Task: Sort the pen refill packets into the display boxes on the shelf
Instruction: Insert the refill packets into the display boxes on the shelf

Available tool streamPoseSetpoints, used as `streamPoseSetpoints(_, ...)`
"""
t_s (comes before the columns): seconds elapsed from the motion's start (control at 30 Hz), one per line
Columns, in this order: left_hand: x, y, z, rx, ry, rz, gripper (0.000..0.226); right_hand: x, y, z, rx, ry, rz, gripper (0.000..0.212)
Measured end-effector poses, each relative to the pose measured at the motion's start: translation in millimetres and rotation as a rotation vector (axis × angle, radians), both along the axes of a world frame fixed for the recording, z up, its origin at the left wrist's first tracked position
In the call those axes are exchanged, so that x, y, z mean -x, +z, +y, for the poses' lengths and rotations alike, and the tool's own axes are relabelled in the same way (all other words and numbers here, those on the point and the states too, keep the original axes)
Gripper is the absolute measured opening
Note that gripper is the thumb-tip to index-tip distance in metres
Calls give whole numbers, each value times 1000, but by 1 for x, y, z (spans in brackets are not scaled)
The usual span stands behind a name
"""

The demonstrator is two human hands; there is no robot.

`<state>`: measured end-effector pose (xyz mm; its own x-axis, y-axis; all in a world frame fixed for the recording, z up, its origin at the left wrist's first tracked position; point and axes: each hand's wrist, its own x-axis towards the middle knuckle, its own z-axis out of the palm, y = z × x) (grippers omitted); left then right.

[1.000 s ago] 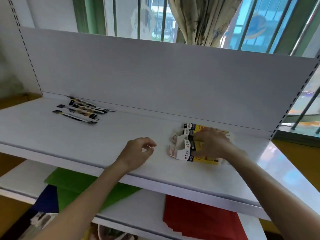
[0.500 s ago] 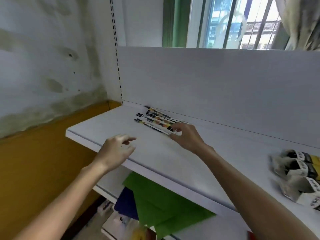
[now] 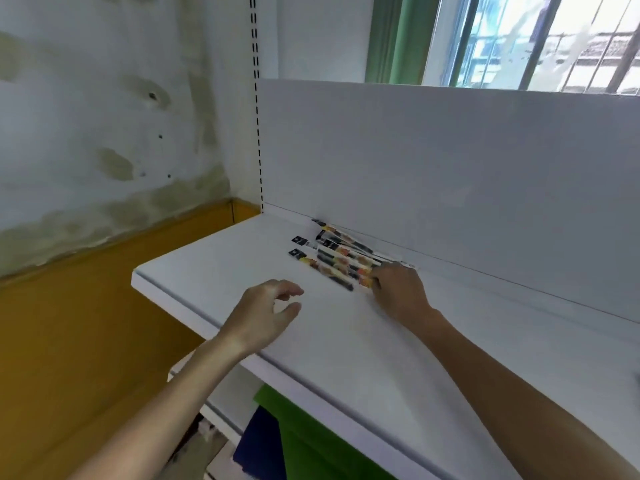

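Note:
Several pen refill packets (image 3: 334, 259), long and narrow with black and orange print, lie fanned on the white shelf (image 3: 353, 344) close to its back panel. My right hand (image 3: 401, 294) is at their right ends, with its curled fingertips pinching the nearest packets. My left hand (image 3: 268, 311) hovers over the shelf's front part, left of the right hand, its fingers loosely curled and holding nothing. The display boxes are out of view.
The white back panel (image 3: 450, 161) rises behind the shelf, with a window above it. The shelf's left end stops short of a stained wall with a yellow lower band (image 3: 86, 323). Green sheets (image 3: 311, 445) and blue sheets (image 3: 256, 448) lie on the shelf below.
My view has swung left from the display boxes to the loose packets. My right hand crossed from the boxes to the packets and now closes its fingertips on their ends. My left hand moved left along with it.

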<state>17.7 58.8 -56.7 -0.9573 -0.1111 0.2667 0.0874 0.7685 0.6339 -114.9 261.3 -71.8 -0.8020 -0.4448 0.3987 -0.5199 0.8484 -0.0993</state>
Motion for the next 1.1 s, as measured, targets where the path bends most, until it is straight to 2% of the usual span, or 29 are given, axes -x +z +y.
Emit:
streamPoseSetpoints(0.1, 28, 10, -2, 47, 28, 108, 29, 15, 25, -7, 86, 67, 169, 20)
streamPoseSetpoints(0.2, 50, 19, 1, 206, 78, 245, 46, 11, 40, -21, 108, 261, 188, 18)
streamPoseSetpoints(0.27, 63, 22, 2, 273, 27, 134, 51, 10, 44, -33, 142, 409, 175, 18)
streamPoseSetpoints(0.3, 68, 22, 1, 249, -14, 43, 44, 10, 45, -40, 192, 452, 169, 20)
streamPoseSetpoints(0.37, 76, 17, -5, 141, -94, -77, 18, 14, 48, -53, 322, 472, 152, 23)
streamPoseSetpoints(0.43, 81, 15, -18, 86, -117, -19, 30, 18, 50, -62, 507, 395, 38, 17)
streamPoseSetpoints(0.5, 85, 18, -36, -74, -92, 4, 30, 25, 46, -64, 617, 283, -157, 27)
streamPoseSetpoints(0.53, 88, 20, -46, -162, -60, 10, 28, 29, 42, -63, 565, 251, -266, 33)
streamPoseSetpoints(0.6, 95, 24, -65, -295, -5, 10, 24, 35, 29, -65, 235, 259, -437, 42)
streamPoseSetpoints(0.67, 102, 24, -80, -354, 16, -4, 20, 39, 15, -76, 1, 252, -532, 31)
streamPoseSetpoints(0.7, 105, 23, -86, -373, 28, 2, 19, 41, 11, -83, 0, 210, -534, 14)
streamPoseSetpoints(0.73, 108, 21, -92, -386, 43, 15, 19, 43, 12, -88, 39, 168, -528, 7)
streamPoseSetpoints(0.77, 111, 19, -96, -404, 59, 23, 18, 47, 13, -93, 98, 120, -506, 18)
streamPoseSetpoints(0.83, 117, 14, -101, -502, 101, 12, 18, 51, 17, -99, 308, 13, -446, 21)
streamPoseSetpoints(0.9, 125, 10, -100, -741, 113, -60, 19, 47, 20, -111, 560, -57, -394, 14)
streamPoseSetpoints(0.97, 132, 9, -93, -968, 88, -195, 27, 36, 20, -133, 751, -29, -438, 22)
streamPoseSetpoints(1.03, 139, 5, -87, -952, 11, -275, 33, 23, 14, -158, 705, 41, -446, 28)
streamPoseSetpoints(1.1, 140, 3, -84, -824, -35, -242, 22, 12, 8, -176, 559, 96, -347, 19)
